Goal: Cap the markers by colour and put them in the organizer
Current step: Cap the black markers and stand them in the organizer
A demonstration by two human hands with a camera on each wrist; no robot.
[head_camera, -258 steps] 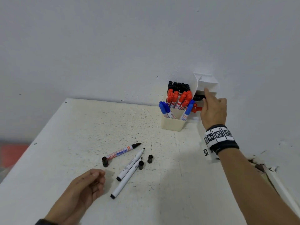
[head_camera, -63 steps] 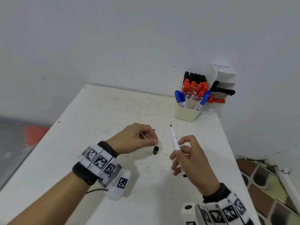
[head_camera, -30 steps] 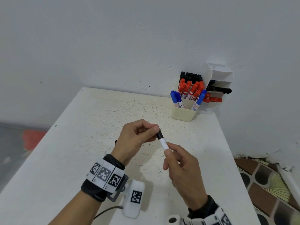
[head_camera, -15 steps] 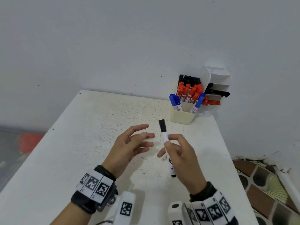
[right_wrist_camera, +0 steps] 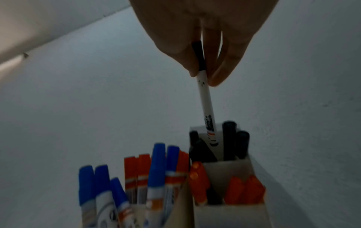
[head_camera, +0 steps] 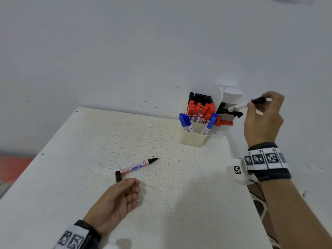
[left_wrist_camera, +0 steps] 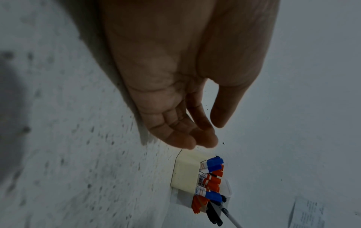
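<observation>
The right hand (head_camera: 263, 121) pinches a capped black marker (head_camera: 246, 104) at the organizer (head_camera: 227, 97), entering its black slot. One uncapped marker (head_camera: 137, 167) and its cap (head_camera: 118, 176) remain on the counter (head_camera: 179, 203), well before the organizer, beside the empty, loosely curled left hand (head_camera: 116, 200).

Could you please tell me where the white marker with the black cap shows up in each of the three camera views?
Head: white marker with the black cap, right of centre, pinched by the right hand at the organizer's side shelves.
Left wrist: only its white barrel, at the bottom edge.
Right wrist: centre, hanging from the fingers over the black markers' shelf.
Shared landmark: the blue-capped markers.
</observation>
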